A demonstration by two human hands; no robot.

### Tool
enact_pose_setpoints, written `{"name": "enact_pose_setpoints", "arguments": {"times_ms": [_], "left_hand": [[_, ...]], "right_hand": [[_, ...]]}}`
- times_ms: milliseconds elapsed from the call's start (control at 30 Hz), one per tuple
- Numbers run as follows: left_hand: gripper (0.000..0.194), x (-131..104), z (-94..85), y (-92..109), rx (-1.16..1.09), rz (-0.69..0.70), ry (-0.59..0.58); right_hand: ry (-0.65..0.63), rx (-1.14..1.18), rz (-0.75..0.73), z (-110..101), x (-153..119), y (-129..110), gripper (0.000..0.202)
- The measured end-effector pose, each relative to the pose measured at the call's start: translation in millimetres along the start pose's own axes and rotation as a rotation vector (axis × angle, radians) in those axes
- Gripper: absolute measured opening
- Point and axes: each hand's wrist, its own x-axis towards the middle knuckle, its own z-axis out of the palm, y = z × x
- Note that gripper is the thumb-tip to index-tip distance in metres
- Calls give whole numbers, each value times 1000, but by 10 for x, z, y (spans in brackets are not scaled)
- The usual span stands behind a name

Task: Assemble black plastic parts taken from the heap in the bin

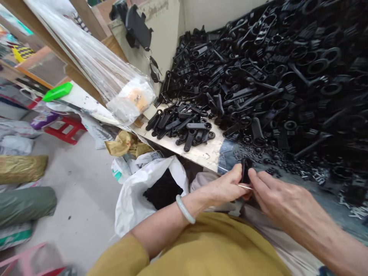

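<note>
My left hand (230,184) is closed around a black plastic part (245,170), raised in front of my body at the worktable's edge. The fingers of my right hand (273,191) pinch the same part from the other side. A thin, shiny metal piece (244,187) shows between the hands; its kind and which hand holds it I cannot tell. Just beyond the hands, small black parts and screws (319,176) are scattered on a blue cloth (225,151). A small heap of black lever-shaped parts (184,124) lies to the left on the pale tabletop (205,153).
A large pile of mixed black plastic parts (258,76) covers the back and right of the table. Below the edge stands an open white sack (129,203) with black contents. Clear plastic bags (94,57) hang at the left; a red stool (66,130) stands farther off.
</note>
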Motion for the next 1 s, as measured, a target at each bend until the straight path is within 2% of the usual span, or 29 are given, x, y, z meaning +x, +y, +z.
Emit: {"name": "enact_pose_setpoints", "arguments": {"times_ms": [100, 200, 333, 567, 700, 800, 1000], "left_hand": [[25, 18, -35, -70, -109, 68, -135], [31, 22, -55, -79, -277, 93, -191], [37, 59, -29, -39, -296, 60, -129], [46, 147, 180, 28, -222, 92, 105], [48, 153, 213, 97, -227, 97, 122], [47, 137, 208, 143, -210, 87, 108], [43, 130, 206, 166, -171, 54, 113]], "right_hand": [[-30, -4, 58, 50, -51, -111, 43], [-58, -19, 155, 68, -52, -219, 52], [-34, 27, 250, 48, -50, -235, 47], [-32, 121, 300, -34, -71, -187, 47], [-24, 344, 316, -126, -81, -95, 45], [-18, 493, 388, -192, -135, 39, 43], [25, 511, 381, -143, -251, 165, 37]]}}
